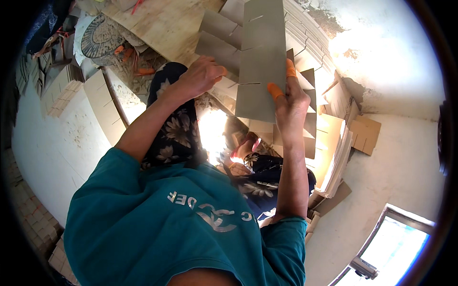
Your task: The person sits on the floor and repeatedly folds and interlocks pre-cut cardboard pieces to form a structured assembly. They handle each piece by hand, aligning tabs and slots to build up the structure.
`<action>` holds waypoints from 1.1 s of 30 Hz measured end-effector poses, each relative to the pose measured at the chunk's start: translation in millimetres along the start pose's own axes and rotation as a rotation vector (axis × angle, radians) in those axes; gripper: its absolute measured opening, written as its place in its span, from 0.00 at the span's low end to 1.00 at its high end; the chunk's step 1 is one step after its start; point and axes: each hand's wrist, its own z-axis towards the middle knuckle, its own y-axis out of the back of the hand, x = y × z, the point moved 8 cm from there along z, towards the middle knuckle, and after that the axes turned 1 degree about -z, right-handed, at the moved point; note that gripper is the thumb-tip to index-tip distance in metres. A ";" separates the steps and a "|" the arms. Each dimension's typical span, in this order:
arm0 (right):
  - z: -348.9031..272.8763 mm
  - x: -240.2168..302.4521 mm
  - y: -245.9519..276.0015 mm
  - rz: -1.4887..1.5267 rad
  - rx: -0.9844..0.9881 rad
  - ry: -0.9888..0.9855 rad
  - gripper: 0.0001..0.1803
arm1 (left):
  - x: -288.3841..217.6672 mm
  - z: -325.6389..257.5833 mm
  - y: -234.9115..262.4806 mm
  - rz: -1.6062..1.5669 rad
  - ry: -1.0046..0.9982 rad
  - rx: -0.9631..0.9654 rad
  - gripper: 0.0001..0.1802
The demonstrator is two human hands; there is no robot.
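Note:
A long grey-brown slotted cardboard strip (262, 57) stands tilted in front of me, with short cuts in its left part. My right hand (290, 97) grips its right edge between thumb and finger, both tipped with orange finger covers. Left of the strip, my left hand (204, 75) is closed with curled fingers, close to the ends of shorter cardboard cross pieces (217, 50). Whatever its fingertips pinch, if anything, is hidden. More cross pieces stick out behind the long strip on its right side, under my right hand.
A wooden board (155, 24) lies beyond my knee. Stacked slotted cardboard (329, 143) stands at the right by the wall, more slotted sheets (102, 102) at the left. Orange pieces (144, 71) lie among scraps beside a round ridged object (100, 40). Another person's arm (46, 46) shows at upper left.

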 end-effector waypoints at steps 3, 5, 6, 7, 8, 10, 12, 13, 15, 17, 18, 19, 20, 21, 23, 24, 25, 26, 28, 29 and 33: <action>4.0 -10.3 -9.6 0.006 0.004 0.007 0.33 | 4.0 0.1 -4.5 0.009 0.059 0.085 0.07; 6.1 -11.4 -13.0 -0.015 0.022 -0.004 0.33 | 2.9 0.9 -4.6 0.023 0.043 0.083 0.07; 7.2 -11.3 -14.5 -0.019 0.023 -0.004 0.33 | 2.7 1.1 -4.3 0.031 0.036 0.082 0.07; 8.1 -11.1 -16.2 -0.024 0.026 -0.003 0.33 | 4.3 0.9 -5.8 0.022 0.039 0.088 0.07; 8.7 -10.9 -17.6 -0.023 0.020 0.003 0.33 | 6.5 0.5 -8.3 0.013 0.042 0.093 0.07; 10.8 -11.8 -21.0 -0.032 0.028 0.001 0.33 | 7.1 1.5 -8.2 -0.001 0.048 0.084 0.07; 13.0 -13.5 -23.8 -0.055 0.057 -0.016 0.33 | 5.9 2.7 -6.5 -0.016 0.053 0.053 0.07; 14.1 -11.5 -24.0 -0.050 0.054 0.007 0.32 | 7.3 3.0 -8.5 -0.011 0.067 0.081 0.07; 16.1 -7.5 -24.8 -0.040 0.050 0.052 0.32 | 9.8 3.3 -12.0 -0.002 0.096 0.139 0.07; 21.7 1.4 -25.9 -0.108 0.098 0.059 0.32 | 10.9 3.4 -12.7 0.013 0.122 0.165 0.06; 23.6 4.2 -26.2 -0.143 0.120 0.060 0.32 | 9.9 4.6 -12.9 0.018 0.133 0.179 0.06; 25.3 2.1 -28.4 -0.114 0.142 0.041 0.30 | 8.6 6.0 -12.8 0.029 0.139 0.191 0.06; 27.6 -0.4 -31.1 -0.085 0.164 0.022 0.28 | 7.1 7.7 -12.5 0.039 0.146 0.204 0.06; 31.1 -2.6 -34.2 -0.055 0.188 0.005 0.27 | 6.9 9.4 -12.3 0.051 0.154 0.215 0.06; 35.6 -13.4 -42.9 0.001 0.214 0.017 0.27 | 3.4 12.3 -6.2 -0.019 0.055 0.025 0.02; 36.7 -18.5 -47.5 0.028 0.226 0.024 0.26 | 1.2 12.8 -1.3 -0.053 0.004 -0.070 0.02; 38.1 -20.6 -49.4 0.037 0.218 0.034 0.26 | 3.3 13.2 -3.6 -0.055 0.000 -0.065 0.02; 39.4 -22.0 -50.7 0.046 0.210 0.044 0.26 | 5.4 13.6 -5.9 -0.057 -0.005 -0.060 0.02; 40.7 -27.3 -54.9 0.044 0.226 0.037 0.25 | 6.0 14.7 -7.1 -0.040 0.008 -0.044 0.02; 41.2 -30.7 -56.7 0.033 0.247 0.023 0.25 | 6.6 14.9 -7.7 -0.021 0.023 -0.036 0.02; 44.9 -34.0 -68.8 0.051 0.323 0.096 0.27 | 10.4 18.8 -12.6 0.004 0.062 0.012 0.03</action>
